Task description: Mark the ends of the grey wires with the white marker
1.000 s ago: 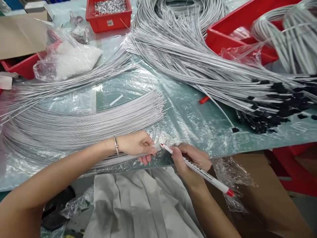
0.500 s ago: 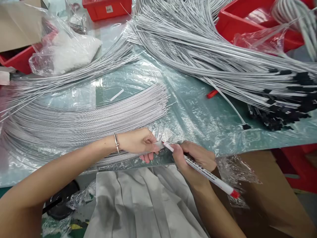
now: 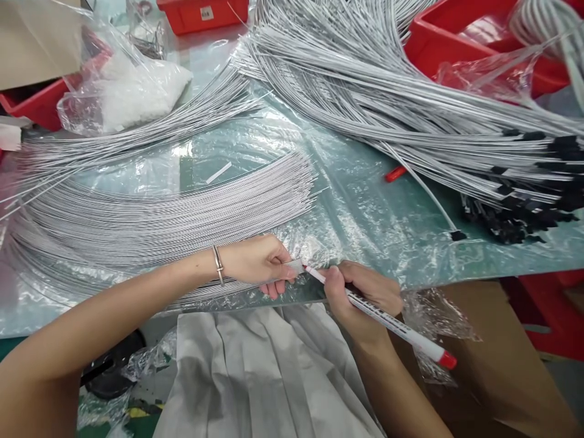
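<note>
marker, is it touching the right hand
Touching; the head view shows the right hand gripping the marker around its white barrel.

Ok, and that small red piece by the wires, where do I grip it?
Pinch the small red piece across its middle, likely best from the near left: it is short and lies flat, with the wire bundle behind it and a stray wire off its right end.
</note>
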The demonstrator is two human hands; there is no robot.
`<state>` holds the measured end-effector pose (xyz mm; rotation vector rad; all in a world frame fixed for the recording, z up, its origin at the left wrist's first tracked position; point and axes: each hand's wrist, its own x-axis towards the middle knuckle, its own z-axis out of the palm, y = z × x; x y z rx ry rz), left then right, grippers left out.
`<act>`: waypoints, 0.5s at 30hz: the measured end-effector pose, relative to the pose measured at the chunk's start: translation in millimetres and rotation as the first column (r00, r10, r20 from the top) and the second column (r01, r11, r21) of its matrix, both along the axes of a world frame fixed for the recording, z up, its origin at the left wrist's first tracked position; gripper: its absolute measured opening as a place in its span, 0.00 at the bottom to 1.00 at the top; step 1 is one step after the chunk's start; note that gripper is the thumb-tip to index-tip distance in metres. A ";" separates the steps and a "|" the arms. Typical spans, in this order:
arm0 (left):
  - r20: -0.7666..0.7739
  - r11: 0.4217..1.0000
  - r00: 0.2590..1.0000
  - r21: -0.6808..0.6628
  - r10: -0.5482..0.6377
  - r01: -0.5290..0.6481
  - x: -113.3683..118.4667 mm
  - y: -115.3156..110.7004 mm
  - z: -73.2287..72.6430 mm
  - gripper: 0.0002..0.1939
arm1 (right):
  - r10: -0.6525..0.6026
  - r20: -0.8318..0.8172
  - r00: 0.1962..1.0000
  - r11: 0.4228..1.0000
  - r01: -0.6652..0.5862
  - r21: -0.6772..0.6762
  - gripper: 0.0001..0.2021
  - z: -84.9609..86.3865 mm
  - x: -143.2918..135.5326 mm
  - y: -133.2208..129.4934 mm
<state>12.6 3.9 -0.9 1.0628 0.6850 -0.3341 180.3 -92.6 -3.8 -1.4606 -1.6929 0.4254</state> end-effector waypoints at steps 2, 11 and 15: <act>0.019 1.000 1.000 0.020 -0.001 0.000 -0.1 -1.1 -1.6 0.11 | 0.001 -0.011 1.000 1.000 -0.002 -0.012 0.08 0.5 0.1 -0.3; 0.034 0.999 0.999 0.040 0.008 -0.009 -0.5 -1.8 -2.3 0.11 | -0.006 -0.019 1.000 1.000 0.006 -0.012 0.09 -1.6 1.5 -3.8; 0.037 0.999 0.999 0.053 0.004 -0.006 -0.8 -2.3 -2.3 0.11 | -0.005 -0.050 0.999 1.000 0.003 -0.028 0.10 -1.1 2.6 -4.6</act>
